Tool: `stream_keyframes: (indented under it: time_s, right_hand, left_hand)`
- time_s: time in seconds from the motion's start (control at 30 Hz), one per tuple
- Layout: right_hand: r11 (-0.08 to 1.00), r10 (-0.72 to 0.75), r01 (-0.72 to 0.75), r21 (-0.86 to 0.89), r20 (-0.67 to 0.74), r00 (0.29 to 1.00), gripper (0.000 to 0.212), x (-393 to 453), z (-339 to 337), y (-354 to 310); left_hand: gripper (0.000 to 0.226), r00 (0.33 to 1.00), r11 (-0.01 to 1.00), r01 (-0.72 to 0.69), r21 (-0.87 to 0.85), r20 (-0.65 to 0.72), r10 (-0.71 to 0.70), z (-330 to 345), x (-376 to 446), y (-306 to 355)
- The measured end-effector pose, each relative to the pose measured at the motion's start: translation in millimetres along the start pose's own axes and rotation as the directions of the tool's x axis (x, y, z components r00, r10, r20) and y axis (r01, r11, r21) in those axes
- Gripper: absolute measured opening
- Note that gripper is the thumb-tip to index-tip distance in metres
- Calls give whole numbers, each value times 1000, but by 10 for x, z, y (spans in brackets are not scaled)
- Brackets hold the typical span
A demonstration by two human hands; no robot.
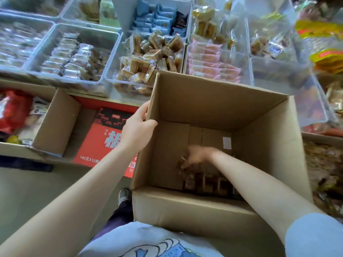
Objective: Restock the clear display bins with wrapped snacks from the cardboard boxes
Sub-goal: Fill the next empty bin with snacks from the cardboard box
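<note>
A large open cardboard box (219, 106) stands in front of me, nearly emptied. My left hand (138, 125) grips the top of its left wall, thumb outside and fingers over the edge. My right hand (196, 155) reaches deep inside, blurred, its fingers curled around a few brown wrapped snacks (182, 163). A row of dark wrapped snacks (209, 183) lies along the box's near bottom edge. Just beyond the box sits a clear bin (118, 81) holding similar brown wrapped cakes.
Several more clear bins hold silver (74, 58), blue (156, 19) and pink (209, 62) packets. A red printed carton (100, 141) and an open box of mixed snacks (55, 123) stand at the left. Another carton of snacks (326, 167) is at the right. My shoe (124, 196) is on the floor.
</note>
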State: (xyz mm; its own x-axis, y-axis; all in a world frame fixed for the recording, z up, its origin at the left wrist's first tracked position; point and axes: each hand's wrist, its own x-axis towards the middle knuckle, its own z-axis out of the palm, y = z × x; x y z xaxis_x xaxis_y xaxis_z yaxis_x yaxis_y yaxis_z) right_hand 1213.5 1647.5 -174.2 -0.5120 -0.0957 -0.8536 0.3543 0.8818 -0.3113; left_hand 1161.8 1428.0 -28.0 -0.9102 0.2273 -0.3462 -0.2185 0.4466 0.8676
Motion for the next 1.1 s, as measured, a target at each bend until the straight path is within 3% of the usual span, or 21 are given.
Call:
stream_keyframes:
  time_s: [0.07,0.17,0.27,0.4,0.47,0.67,0.77,0.9,1.1]
  right_hand:
    - [960,-67,100,262,-132,989,59,-270,-371,-92]
    - [638,-222,317,702,-226,948,43,-760,-749,-271]
    - [389,-371,486,782,-350,860,52,-1107,-960,-521]
    - [264,-396,620,739,-503,768,52,-1269,-1063,-1029]
    - [280,-371,661,697,-556,744,50,-1289,-1119,-1369]
    - [516,-314,685,514,-631,710,33,-902,-1416,-2414]
    - [605,-233,643,470,-668,707,25,-517,-1577,-2991]
    - [823,-133,494,280,-751,647,20,142,-1819,-3564]
    - [911,29,315,266,-803,596,20,802,-2169,-3978]
  left_hand:
    - [59,1000,1000,3,18,23,-3,-7,18,11]
    - [53,996,1000,2,17,93,-4,-58,36,29]
    - [45,991,998,-16,-55,131,23,-169,38,70]
    - [35,981,974,-156,-165,89,172,-486,119,209]
    - [30,970,950,-183,-255,111,217,-717,220,283]
    - [31,944,915,-280,-289,89,317,-1715,890,150]
    - [34,935,942,-295,-163,153,319,-2280,1456,-114]
    - [39,959,963,-249,106,163,230,-2931,2197,-443]
    - [29,960,819,-278,502,133,245,-3491,3126,-791]
